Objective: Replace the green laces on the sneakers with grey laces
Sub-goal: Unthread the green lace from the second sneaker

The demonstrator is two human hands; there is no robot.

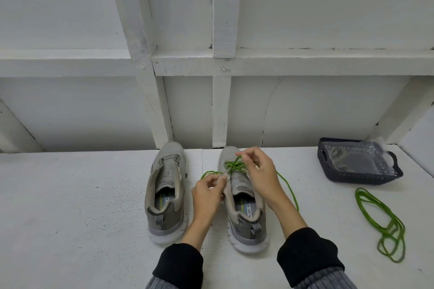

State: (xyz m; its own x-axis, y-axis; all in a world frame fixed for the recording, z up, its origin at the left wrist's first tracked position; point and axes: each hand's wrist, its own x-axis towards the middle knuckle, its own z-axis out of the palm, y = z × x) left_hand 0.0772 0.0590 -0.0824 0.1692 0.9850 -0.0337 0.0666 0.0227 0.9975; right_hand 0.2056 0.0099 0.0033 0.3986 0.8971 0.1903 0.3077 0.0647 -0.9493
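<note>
1. A white painted work surface (70,195) filled the lower half of the view, backed by a white panelled wall (305,112) at 12 o'clock.
2. Two grey sneakers stood side by side near the centre, toes toward the wall: the left sneaker (165,192) carried no lace, and the right sneaker (244,206) still had its green lace (234,165) threaded near the toe, loose ends trailing off both sides.
3. A dark plastic basket (361,175) sat at 3 o'clock, holding a clear bag (357,155) with grey laces inside.
4. A removed green lace (385,223) lay coiled at 4 o'clock, well apart from the sneakers.
5. The right hand (260,171) pinched the threaded green lace over the eyelets, fingers curled.
6. The left hand (207,191) pinched the sneaker's left eyelet edge, fingers curled tight.
</note>
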